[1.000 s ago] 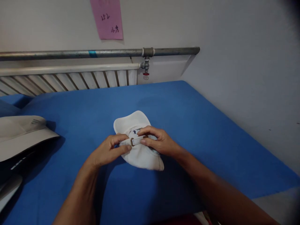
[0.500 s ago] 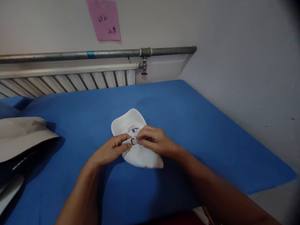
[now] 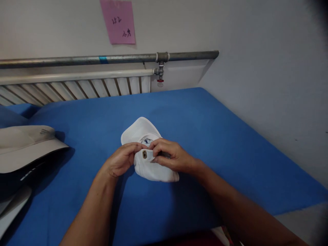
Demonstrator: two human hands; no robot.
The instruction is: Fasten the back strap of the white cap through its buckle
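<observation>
A white baseball cap lies on the blue table, its brim pointing away from me and a dark blue motif showing inside. At its back strap sits a small brass-coloured buckle. My left hand is at the strap's left side, fingertips pressed on the band just above the buckle; its thumb is mostly hidden. With thumb and fingers pinched together, my right hand grips the strap to the right of the buckle. The strap's end is hidden under the fingers.
Several other caps are stacked at the left on the blue table. Behind it run a metal pipe and a white radiator with a red-handled valve. A wall stands at the right. A pink note hangs above.
My left fingers have shifted up from beside the buckle to the band above it, so the buckle now shows fully. My right hand keeps its pinch on the strap. The view shifted slightly.
</observation>
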